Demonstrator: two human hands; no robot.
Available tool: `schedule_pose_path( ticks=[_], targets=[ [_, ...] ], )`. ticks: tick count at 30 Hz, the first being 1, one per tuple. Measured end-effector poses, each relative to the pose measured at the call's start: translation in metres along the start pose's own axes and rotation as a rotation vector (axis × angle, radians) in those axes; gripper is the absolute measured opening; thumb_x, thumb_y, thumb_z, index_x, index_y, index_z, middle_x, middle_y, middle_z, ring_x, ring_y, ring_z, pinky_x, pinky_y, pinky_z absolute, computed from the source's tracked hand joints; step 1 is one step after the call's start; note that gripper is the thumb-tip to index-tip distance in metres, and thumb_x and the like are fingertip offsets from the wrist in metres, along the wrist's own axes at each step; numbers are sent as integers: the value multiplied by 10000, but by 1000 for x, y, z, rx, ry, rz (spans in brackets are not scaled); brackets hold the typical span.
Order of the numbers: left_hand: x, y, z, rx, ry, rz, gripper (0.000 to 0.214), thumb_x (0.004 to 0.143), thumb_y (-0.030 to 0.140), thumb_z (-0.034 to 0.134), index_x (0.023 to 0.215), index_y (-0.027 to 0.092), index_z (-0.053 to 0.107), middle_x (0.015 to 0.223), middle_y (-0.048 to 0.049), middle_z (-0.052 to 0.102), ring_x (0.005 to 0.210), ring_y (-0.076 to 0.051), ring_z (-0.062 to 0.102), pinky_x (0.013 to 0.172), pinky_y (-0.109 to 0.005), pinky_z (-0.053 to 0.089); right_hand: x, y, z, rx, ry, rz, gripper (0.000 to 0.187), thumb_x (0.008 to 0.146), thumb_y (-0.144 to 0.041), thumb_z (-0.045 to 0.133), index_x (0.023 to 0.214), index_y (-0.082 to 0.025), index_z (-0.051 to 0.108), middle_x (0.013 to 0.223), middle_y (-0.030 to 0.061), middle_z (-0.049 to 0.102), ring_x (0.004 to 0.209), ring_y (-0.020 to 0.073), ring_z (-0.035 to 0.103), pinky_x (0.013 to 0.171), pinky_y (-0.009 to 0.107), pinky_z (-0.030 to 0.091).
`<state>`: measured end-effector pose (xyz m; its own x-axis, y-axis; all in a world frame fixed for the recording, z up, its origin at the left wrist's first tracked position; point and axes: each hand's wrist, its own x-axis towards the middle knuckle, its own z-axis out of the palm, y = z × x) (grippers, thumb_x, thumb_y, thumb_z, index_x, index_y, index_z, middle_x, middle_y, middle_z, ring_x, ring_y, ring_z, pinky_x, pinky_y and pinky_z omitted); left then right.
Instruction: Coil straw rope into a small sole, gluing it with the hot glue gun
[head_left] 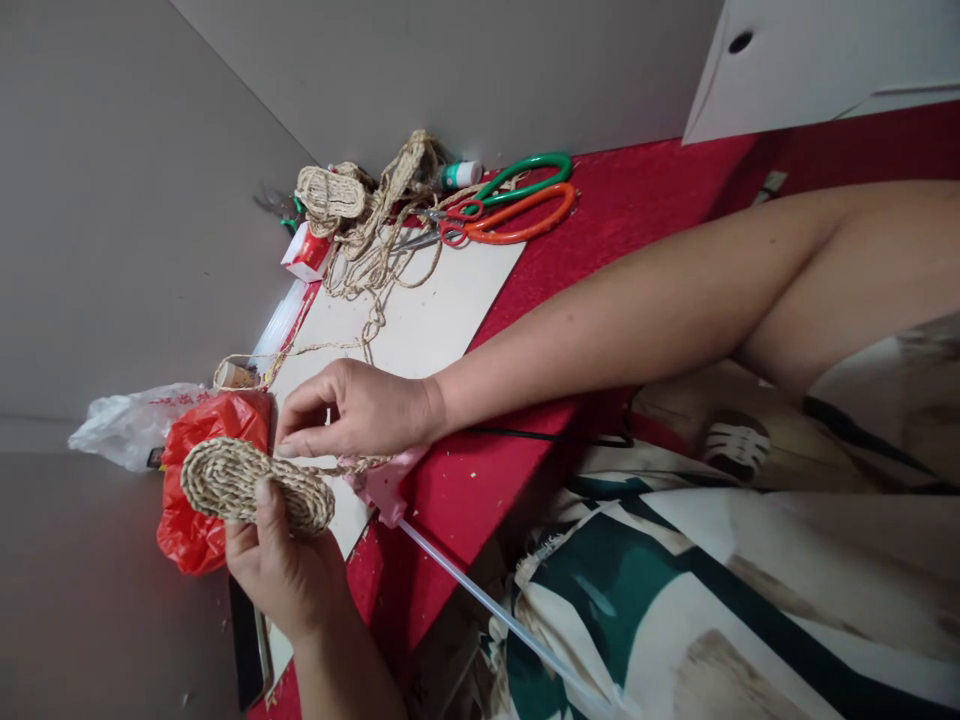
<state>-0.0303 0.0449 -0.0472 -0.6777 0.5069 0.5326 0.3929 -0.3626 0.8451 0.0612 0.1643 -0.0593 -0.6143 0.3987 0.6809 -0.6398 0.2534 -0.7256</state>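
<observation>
My left hand (pixel 289 570) grips an oval sole of coiled straw braid (pixel 259 485), with the thumb on top and the fingers beneath. Just above it, my right hand (pixel 356 410) has its thumb and fingertips pinched close to the sole's edge; anything between them is too small to make out. A short length of straw braid (pixel 364 464) runs from the sole under my right wrist. Partly behind that wrist lies a pink glue gun (pixel 384 492), and a long clear glue stick (pixel 480 590) sticks out of its back.
Loose straw braid (pixel 382 235) and another coiled sole (pixel 330 195) lie at the back. Scissors with orange handles (pixel 525 215) rest on a white board (pixel 457 290) over the red tabletop (pixel 600 250). A red plastic bag (pixel 180 510) stands against the grey partition (pixel 97 200).
</observation>
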Motion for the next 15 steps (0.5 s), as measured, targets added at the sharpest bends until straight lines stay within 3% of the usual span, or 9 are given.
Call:
schedule_pose_path(
  ticks=[3, 5, 15],
  targets=[
    [-2, 0, 0, 40, 7, -29, 201, 752, 237, 683, 948, 191, 689, 783, 9, 640, 710, -113, 599, 681, -240, 501, 6, 1, -4, 216, -109, 251, 112, 801, -174, 607, 793, -62, 605, 641, -18, 564, 526, 36, 478, 517, 176, 397],
    [-2, 1, 0, 54, 12, -48, 222, 744, 257, 687, 956, 193, 683, 778, 8, 628, 676, -110, 586, 646, -241, 499, 8, 3, -7, 288, -163, 327, 115, 792, -179, 618, 793, -64, 604, 614, -28, 555, 480, 32, 467, 474, 174, 378],
    [-2, -2, -4, 31, 21, -139, 183, 733, 261, 674, 905, 197, 673, 793, -6, 602, 671, -131, 583, 552, -236, 487, 6, 18, -8, 469, -258, 437, 182, 751, -254, 686, 796, -106, 591, 672, -28, 592, 523, 35, 502, 484, 169, 391]
  ],
)
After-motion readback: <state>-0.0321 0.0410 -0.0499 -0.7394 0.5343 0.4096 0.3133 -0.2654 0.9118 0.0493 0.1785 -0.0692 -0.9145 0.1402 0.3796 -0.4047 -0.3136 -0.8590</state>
